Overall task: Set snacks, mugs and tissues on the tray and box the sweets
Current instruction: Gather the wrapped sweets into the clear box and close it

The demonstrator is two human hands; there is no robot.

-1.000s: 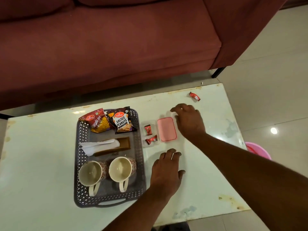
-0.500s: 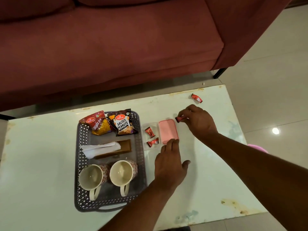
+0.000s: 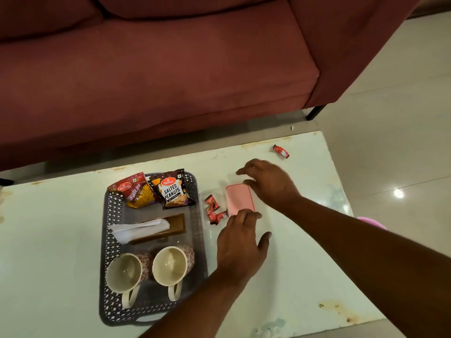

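A grey lattice tray [image 3: 111, 240] holds a red snack packet [image 3: 133, 191], a salted peanuts packet [image 3: 173, 190], white tissues [image 3: 136, 229] on a brown holder, and two cream mugs [image 3: 124, 272] [image 3: 170, 264]. To the tray's right, a clear box [image 3: 207, 191] contains three red sweets [image 3: 212, 208]. Its pink lid [image 3: 238, 198] lies beside it on the table. My right hand [image 3: 271, 184] hovers at the lid's far right corner with fingers spread, slightly blurred. My left hand [image 3: 241, 242] lies flat, fingertips on the lid's near edge. One more sweet [image 3: 281, 151] lies near the table's far right edge.
The white table [image 3: 305, 264] has worn, stained patches at its front right. A maroon sofa [image 3: 158, 69] stands just beyond the far edge. A pink tub [image 3: 371, 222] sits on the tiled floor to the right, partly hidden by my right arm.
The sweet my right hand held is now in the clear box, and that hand has drawn back over the lid. My left hand slid forward to the lid's near edge.
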